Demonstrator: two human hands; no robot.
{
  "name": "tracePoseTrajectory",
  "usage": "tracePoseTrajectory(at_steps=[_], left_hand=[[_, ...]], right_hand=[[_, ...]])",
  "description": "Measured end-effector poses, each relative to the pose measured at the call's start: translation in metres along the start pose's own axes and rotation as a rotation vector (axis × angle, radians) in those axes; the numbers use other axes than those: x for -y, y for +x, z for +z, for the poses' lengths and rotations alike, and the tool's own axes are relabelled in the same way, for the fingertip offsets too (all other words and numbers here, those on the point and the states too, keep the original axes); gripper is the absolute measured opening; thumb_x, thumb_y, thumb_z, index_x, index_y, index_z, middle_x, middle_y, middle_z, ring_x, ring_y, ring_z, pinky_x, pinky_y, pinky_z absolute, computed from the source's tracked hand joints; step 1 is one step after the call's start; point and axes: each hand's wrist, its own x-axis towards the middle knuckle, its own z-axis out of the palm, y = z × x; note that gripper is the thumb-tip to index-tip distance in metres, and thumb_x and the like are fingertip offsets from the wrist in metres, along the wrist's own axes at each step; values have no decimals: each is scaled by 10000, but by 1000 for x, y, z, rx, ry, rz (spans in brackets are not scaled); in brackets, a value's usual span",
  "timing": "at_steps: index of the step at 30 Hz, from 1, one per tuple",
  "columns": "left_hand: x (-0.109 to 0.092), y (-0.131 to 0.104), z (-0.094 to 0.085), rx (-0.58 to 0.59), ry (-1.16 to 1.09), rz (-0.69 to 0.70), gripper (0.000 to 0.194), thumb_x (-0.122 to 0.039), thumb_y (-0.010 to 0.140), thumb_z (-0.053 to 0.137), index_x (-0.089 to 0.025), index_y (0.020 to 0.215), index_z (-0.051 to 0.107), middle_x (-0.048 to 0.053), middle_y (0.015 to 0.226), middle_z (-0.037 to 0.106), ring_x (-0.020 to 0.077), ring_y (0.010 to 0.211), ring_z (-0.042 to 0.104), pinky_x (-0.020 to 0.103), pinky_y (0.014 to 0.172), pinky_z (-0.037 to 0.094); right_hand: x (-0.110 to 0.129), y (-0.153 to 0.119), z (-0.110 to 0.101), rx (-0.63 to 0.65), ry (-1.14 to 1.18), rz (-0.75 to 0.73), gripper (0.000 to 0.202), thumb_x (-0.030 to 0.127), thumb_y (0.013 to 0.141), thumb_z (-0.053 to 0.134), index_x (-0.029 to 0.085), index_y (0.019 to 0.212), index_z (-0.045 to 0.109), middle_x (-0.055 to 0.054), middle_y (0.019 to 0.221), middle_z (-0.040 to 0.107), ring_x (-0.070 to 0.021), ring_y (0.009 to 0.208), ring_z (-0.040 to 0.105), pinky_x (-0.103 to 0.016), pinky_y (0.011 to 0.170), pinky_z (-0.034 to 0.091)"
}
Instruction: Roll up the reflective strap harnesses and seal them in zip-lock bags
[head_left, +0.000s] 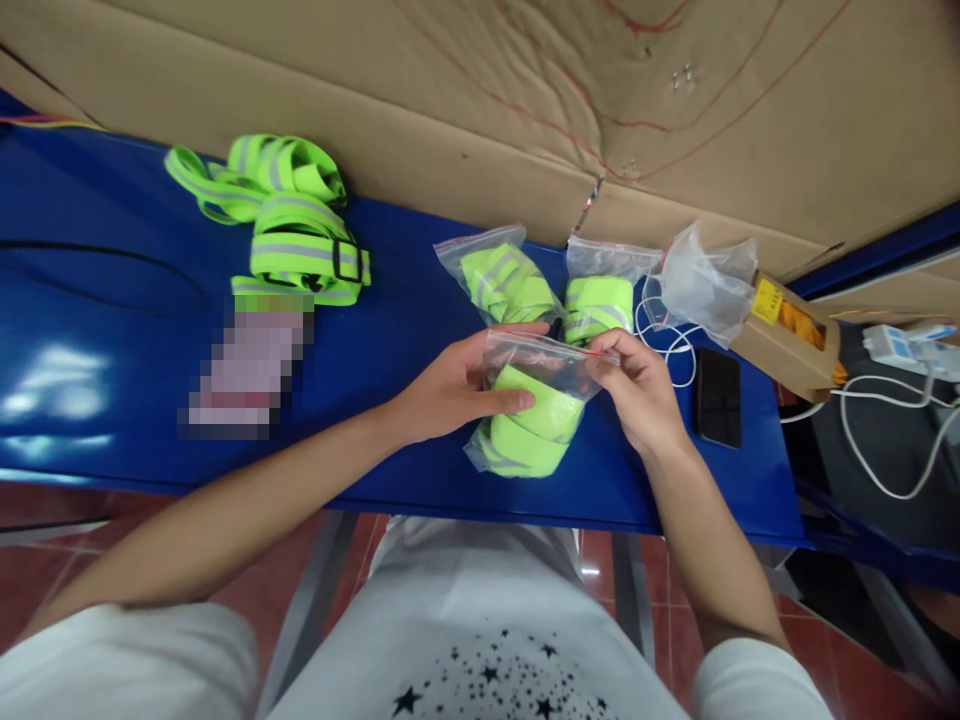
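A clear zip bag with a rolled neon-yellow reflective strap [534, 425] inside is held between my two hands over the blue table. My left hand [474, 385] grips the bag's left side, its thumb lying across the front. The fingers of my right hand [631, 380] pinch the top right corner by the red zip line. Just beyond, a bagged neon strap [506, 280] and another bagged strap [598, 305] lie side by side. Unbagged neon straps with grey stripes [300, 235] are piled at the left, one showing a black buckle.
The blue table [420, 480] backs onto a cardboard-covered panel [465, 150]. On the right are empty clear bags [705, 285], a black phone [718, 397], a white cable [679, 350] and an open cardboard box [787, 335]. A blurred patch [251, 370] covers something at left.
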Motion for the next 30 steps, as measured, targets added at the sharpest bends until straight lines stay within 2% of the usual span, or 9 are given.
tracePoseTrajectory(at_steps=[3,7,11,21,30], left_hand=[[1,0,0,20,13,-5,763,-288,814,893,-227,1507,580,114,1358,748,271,1285,700,349,1042,553],[3,0,1,45,19,1,751,-288,816,890,-232,1500,584,112,1355,749,271,1286,701,360,1062,551],[3,-1,2,65,45,-24,778,-301,820,886,-225,1522,558,121,1362,744,280,1282,704,365,1045,559],[11,0,2,136,48,-71,853,-301,823,885,-222,1575,491,128,1367,742,268,1246,720,337,989,568],[18,-1,4,167,82,-84,856,-315,817,884,-286,1576,490,96,1409,720,266,1245,713,342,956,582]], right_hand=[[1,-1,-2,8,-26,2,87,294,851,736,244,825,670,22,697,610,-142,629,534,-291,612,423],[1,-2,-4,82,-38,36,103,321,855,745,237,850,686,21,715,613,-135,640,535,-281,614,413],[3,-1,-4,131,-36,34,106,307,846,752,222,841,690,26,713,617,-115,624,514,-261,595,384],[5,-1,0,253,-74,33,105,286,840,732,194,816,687,9,774,671,-118,694,572,-256,649,427],[3,-3,6,250,-165,-3,121,304,850,718,195,813,682,16,742,648,-108,644,518,-257,612,397]])
